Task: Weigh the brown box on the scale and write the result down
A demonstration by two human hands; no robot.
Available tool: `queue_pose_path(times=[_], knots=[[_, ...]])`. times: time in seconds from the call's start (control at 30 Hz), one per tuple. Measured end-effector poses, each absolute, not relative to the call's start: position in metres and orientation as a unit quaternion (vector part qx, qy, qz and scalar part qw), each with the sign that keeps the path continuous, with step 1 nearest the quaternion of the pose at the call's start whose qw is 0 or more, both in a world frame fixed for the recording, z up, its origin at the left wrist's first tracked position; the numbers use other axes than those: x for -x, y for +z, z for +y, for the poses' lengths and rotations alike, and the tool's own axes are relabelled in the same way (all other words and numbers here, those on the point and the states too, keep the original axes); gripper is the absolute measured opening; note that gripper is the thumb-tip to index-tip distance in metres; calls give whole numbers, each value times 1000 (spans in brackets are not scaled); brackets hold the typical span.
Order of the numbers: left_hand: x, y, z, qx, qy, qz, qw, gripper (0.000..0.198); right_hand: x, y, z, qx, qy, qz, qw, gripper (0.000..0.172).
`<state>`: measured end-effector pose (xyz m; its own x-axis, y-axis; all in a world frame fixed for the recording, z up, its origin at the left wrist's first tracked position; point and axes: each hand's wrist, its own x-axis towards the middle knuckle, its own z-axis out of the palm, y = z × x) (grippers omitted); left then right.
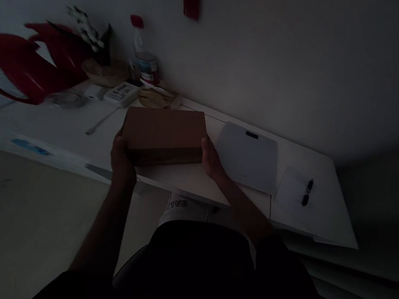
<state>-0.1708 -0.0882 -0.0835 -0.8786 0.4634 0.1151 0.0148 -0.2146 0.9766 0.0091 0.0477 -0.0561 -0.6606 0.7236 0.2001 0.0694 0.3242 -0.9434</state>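
Note:
A closed brown cardboard box [165,132] is held between my two hands over the white cabinet top [99,148]. My left hand [122,161] grips its left end, and my right hand [211,158] presses on its right end with the thumb near the upper edge. The fingers under the box are hidden. Whether its underside touches the surface I cannot tell. Just right of the box lies a flat, light-coloured scale [248,159] with a small dark display.
Farther right, a black pen [307,192] lies on a notepad [290,188]. At the back left stand red pitchers [21,67], a red-capped bottle [145,60], white flowers [86,29] and a small white box [122,93]. The wall rises behind; the room is dim.

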Motion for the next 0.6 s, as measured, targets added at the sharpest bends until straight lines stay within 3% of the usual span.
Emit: queue_pose_path(times=[0.23, 0.6], knots=[[165, -76, -86, -193, 769, 593, 136, 61, -8, -51, 49, 261, 535, -734, 327, 112], [138, -36, -57, -245, 807, 527, 104, 58, -50, -15, 61, 253, 520, -728, 368, 99]])
